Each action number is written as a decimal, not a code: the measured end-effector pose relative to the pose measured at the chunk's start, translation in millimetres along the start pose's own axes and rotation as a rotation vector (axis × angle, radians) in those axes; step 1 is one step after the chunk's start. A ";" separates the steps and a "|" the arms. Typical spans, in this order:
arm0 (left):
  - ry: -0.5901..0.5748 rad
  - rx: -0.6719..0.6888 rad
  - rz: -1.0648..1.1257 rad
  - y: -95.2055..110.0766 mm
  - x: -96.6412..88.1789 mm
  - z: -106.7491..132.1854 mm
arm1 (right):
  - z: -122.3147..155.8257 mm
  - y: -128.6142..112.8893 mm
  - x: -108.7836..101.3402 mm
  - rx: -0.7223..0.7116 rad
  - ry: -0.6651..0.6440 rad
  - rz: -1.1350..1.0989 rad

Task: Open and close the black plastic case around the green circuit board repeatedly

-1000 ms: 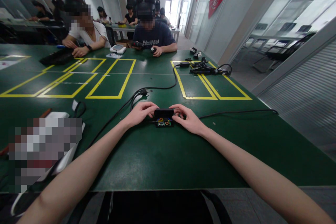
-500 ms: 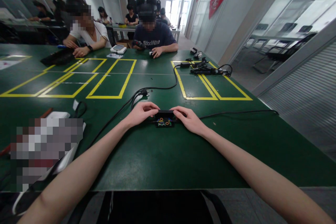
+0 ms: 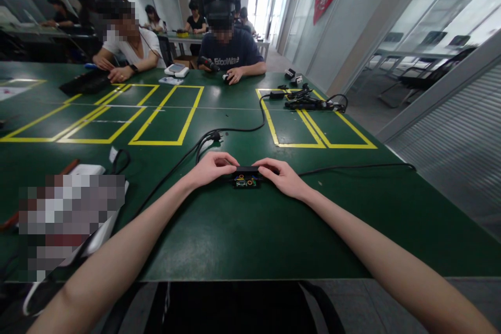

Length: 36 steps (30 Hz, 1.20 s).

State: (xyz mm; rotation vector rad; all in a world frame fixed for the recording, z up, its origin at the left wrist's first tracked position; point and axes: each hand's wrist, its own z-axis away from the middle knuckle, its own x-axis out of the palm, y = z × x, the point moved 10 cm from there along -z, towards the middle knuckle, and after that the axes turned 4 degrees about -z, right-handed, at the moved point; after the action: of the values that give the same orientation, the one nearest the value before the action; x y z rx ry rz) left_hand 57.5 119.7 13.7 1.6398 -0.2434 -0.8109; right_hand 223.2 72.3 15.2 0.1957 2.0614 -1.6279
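A small black box, a power adapter with its case open and a green circuit board showing on the near side, lies on the green table. My left hand grips its left end with curled fingers. My right hand grips its right end the same way. A black lid sits on top of the board, low over it. A thin black cable runs from the adapter's right side across the table to the right.
A black power cord with plug lies just beyond my hands. More black adapters and cables lie at the far right. White items sit at my left. Two people sit across the table, others behind. Yellow tape boxes mark the tabletop.
The black lid has come down closer over the circuit board between my hands. Both hands stayed at the ends of the adapter.
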 end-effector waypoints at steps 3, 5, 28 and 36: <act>-0.042 0.062 0.008 5.9 3.9 0.0 | 1.7 -2.5 1.9 -0.016 -0.037 0.014; -0.078 0.084 -0.021 10.0 8.4 1.6 | 3.1 -4.9 3.6 -0.040 -0.062 0.037; 0.047 0.286 -0.929 39.1 43.3 13.5 | 10.9 -33.1 24.3 -0.380 -0.073 0.525; -0.084 0.376 -1.026 37.8 47.7 17.0 | 8.8 -23.0 29.5 -0.334 -0.149 0.603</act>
State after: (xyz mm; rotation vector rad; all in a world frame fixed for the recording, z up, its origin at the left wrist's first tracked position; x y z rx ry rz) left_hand 92.1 69.7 30.8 2.0811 0.4687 -1.6730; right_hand 190.9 52.1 20.1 0.5039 1.8775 -0.8991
